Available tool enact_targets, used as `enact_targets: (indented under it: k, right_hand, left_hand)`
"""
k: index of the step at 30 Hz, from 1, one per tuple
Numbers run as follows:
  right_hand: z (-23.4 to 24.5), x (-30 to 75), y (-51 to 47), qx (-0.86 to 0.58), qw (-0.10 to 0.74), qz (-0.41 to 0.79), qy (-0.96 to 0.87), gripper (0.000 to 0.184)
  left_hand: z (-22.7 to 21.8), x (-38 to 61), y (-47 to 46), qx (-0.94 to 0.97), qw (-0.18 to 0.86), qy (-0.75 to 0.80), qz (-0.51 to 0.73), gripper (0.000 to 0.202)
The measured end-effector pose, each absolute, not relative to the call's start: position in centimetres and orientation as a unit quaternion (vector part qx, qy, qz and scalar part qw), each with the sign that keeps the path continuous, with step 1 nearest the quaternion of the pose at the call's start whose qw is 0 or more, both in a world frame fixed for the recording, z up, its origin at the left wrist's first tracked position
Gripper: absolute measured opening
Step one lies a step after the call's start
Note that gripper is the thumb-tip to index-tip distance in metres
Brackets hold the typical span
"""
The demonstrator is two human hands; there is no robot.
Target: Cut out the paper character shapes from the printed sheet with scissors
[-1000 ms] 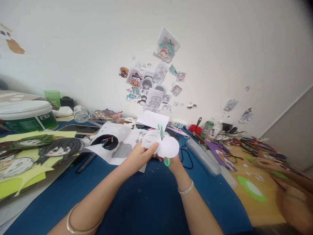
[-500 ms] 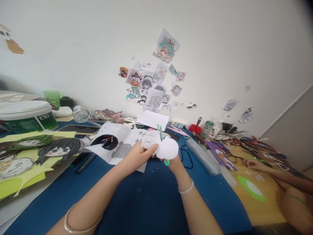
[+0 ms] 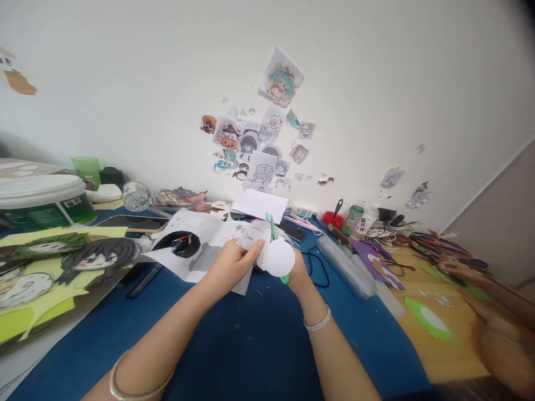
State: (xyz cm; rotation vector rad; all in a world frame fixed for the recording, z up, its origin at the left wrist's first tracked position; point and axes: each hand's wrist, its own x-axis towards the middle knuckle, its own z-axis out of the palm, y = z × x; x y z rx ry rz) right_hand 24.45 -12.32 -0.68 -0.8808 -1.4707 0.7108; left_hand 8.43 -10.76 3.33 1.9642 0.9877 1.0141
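Over the middle of the blue desk, my left hand [image 3: 234, 263] pinches a white paper cutout [image 3: 252, 238] with line drawing on it, thumb on top. A round white part [image 3: 281, 259] of paper covers most of the fingers of my right hand [image 3: 299, 273]. That hand holds green scissors [image 3: 272, 224]. Their narrow green ends point up past the paper, and a bit of green handle shows below it. The paper lies against the scissors; whether the blades are apart is hard to tell.
A creased printed sheet [image 3: 204, 273] lies left, around a black round container [image 3: 178, 244]. A clear plastic roll [image 3: 345, 267] is at right. Cartoon cutouts [image 3: 98, 259] and a white-lidded tub [image 3: 44, 192] stand far left. A co-worker's arm [image 3: 489, 287] reaches in at right.
The paper has shifted a little left and turned in my hands, the round part moving left against the scissors. The co-worker's hand has moved away toward the far right.
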Motion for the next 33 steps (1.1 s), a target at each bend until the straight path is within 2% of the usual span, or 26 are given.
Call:
enact_targets:
  k: [8, 20, 25, 33]
  right_hand:
    - [-1.7, 24.8, -11.8, -0.381, 0.603, 0.342, -0.612, 0.044]
    - [-0.4, 24.4, -12.5, -0.386, 0.579, 0.263, -0.669, 0.035]
    - [0.0, 24.1, -12.7, -0.379, 0.568, 0.279, -0.675, 0.041]
    - [-1.0, 24.5, -12.1, -0.391, 0.547, 0.321, -0.668, 0.038]
  left_hand:
    - [3.3, 8.7, -11.1, 0.762, 0.375, 0.354, 0.39, 0.041]
    - [3.1, 8.6, -10.7, 0.71, 0.407, 0.386, 0.426, 0.043]
    - [3.4, 8.1, -10.5, 0.706, 0.416, 0.378, 0.431, 0.036]
    - [4.0, 7.2, -10.1, 0.741, 0.398, 0.391, 0.374, 0.037]
